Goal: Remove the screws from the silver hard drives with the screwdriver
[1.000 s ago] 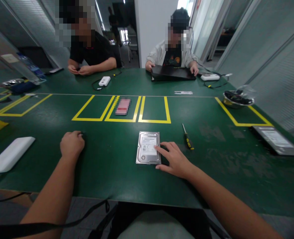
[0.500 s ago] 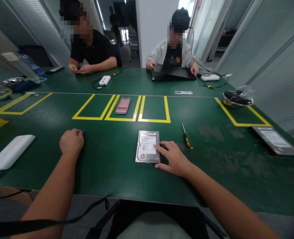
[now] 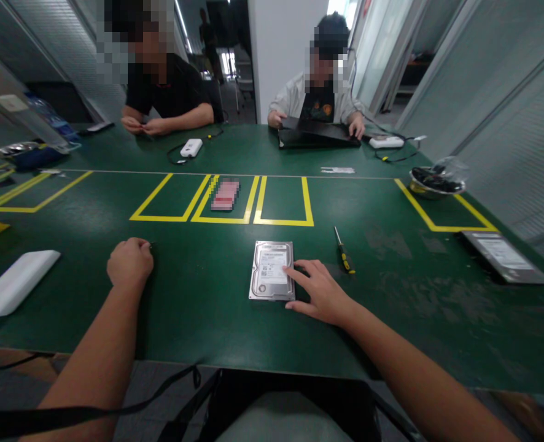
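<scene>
A silver hard drive (image 3: 271, 268) lies label up on the green table (image 3: 207, 307) in front of me. My right hand (image 3: 322, 293) rests open beside it, its fingertips touching the drive's right edge. My left hand (image 3: 129, 262) sits on the table to the left, curled into a loose fist, with a small dark thing I cannot make out at its fingertips. A screwdriver with a yellow and black handle (image 3: 343, 252) lies just right of my right hand.
Three yellow taped boxes (image 3: 221, 219) mark the table beyond the drive. A white flat device (image 3: 14, 282) lies at the left, a flat grey pack (image 3: 505, 256) and a metal bowl (image 3: 435, 183) at the right. Two people sit across the table; one handles a black laptop (image 3: 318, 134).
Both my hands stay where they were. The person opposite has tilted the black laptop up slightly.
</scene>
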The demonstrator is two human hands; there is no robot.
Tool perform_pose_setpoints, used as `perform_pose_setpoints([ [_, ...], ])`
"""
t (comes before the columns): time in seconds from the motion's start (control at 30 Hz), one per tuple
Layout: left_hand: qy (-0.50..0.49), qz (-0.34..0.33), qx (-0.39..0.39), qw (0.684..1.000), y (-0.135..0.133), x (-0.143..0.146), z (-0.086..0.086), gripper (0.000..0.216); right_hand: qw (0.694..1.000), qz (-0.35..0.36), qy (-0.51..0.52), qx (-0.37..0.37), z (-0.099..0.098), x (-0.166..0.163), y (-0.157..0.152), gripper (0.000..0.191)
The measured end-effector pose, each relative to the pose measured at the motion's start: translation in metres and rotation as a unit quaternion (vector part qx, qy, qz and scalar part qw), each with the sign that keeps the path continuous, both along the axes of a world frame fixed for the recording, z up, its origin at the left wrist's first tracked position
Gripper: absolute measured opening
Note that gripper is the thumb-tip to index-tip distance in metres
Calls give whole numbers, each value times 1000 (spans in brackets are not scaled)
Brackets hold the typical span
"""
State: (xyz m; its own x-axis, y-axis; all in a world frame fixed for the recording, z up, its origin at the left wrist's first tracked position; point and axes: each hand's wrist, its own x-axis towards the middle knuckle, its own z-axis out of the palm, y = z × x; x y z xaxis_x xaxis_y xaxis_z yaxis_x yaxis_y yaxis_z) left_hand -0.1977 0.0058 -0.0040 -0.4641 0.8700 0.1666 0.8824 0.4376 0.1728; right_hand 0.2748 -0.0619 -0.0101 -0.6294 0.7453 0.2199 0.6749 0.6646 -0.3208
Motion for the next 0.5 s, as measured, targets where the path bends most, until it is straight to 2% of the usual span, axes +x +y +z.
perform_pose_setpoints([
  [0.23, -36, 5, 61, 997, -2, 1, -1, 19, 1000, 0, 3, -2, 2, 0, 0, 72],
  [0.43, -45, 38, 139, 989, -6, 9, 1, 17, 1000, 0, 2, -2, 0, 0, 0, 73],
  [0.5, -41, 23, 163, 985, -7, 15, 3, 17, 1000, 0, 1, -2, -1, 0, 0, 73],
])
